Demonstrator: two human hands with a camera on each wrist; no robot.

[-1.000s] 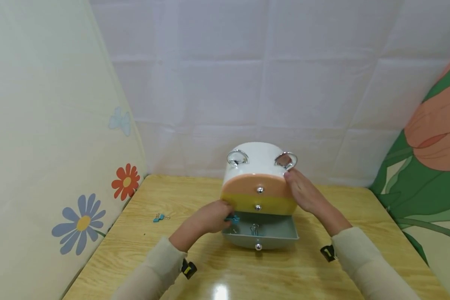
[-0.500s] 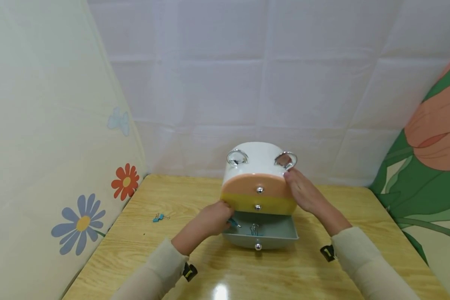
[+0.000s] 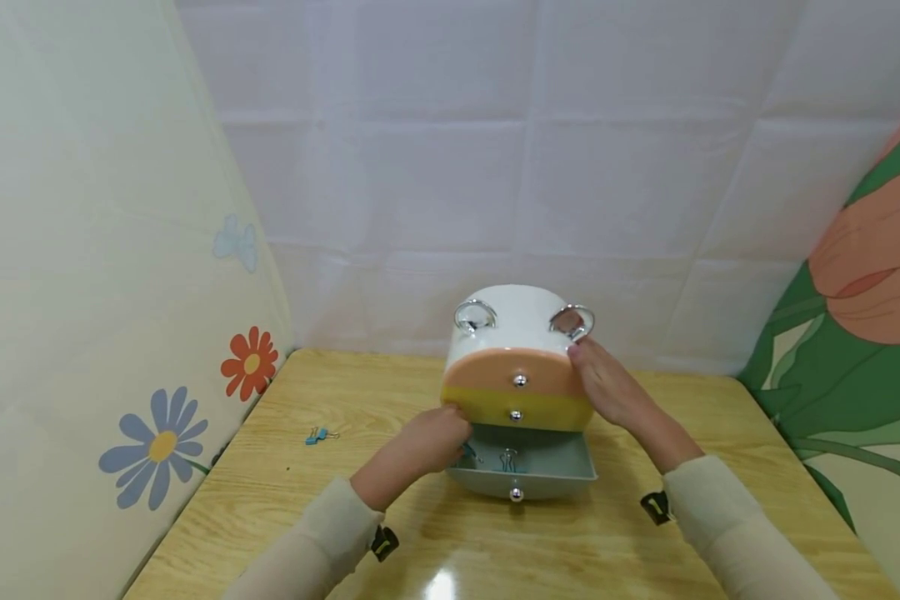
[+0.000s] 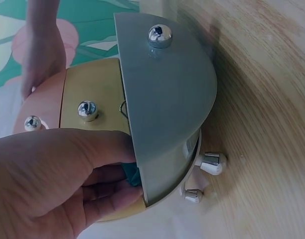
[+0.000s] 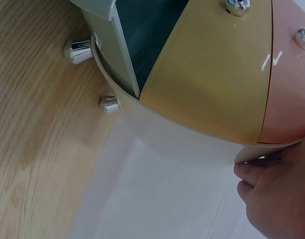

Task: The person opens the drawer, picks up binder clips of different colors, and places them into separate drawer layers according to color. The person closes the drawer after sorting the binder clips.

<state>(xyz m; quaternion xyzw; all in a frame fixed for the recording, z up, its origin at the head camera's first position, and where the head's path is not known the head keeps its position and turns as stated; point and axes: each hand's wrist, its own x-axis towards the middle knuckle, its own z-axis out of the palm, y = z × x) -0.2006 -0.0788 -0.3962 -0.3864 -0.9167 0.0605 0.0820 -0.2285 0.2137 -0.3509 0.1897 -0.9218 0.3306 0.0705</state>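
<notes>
A small rounded desktop drawer box (image 3: 521,321) has a white shell, orange and yellow drawers, and a grey-green bottom drawer (image 3: 551,454) pulled out. My left hand (image 3: 432,437) reaches into that drawer's left side. Between its thumb and fingers, the left wrist view shows part of a teal binder clip (image 4: 131,174); the rest is hidden. Another binder clip (image 3: 508,462) lies in the drawer with its wire handles up. My right hand (image 3: 607,382) grips the box's upper right side, thumb near the front edge, fingers partly hidden behind the shell.
One more blue binder clip (image 3: 320,436) lies on the wooden table (image 3: 330,525) to the left. Two silver rings (image 3: 476,317) stand on top of the box. A white cloth (image 3: 390,208) hangs close behind, with flowered cloths at both sides.
My left hand has dropped slightly lower and to the right into the drawer; the blue clip at its fingers now shows less. The right hand and the box stay put.
</notes>
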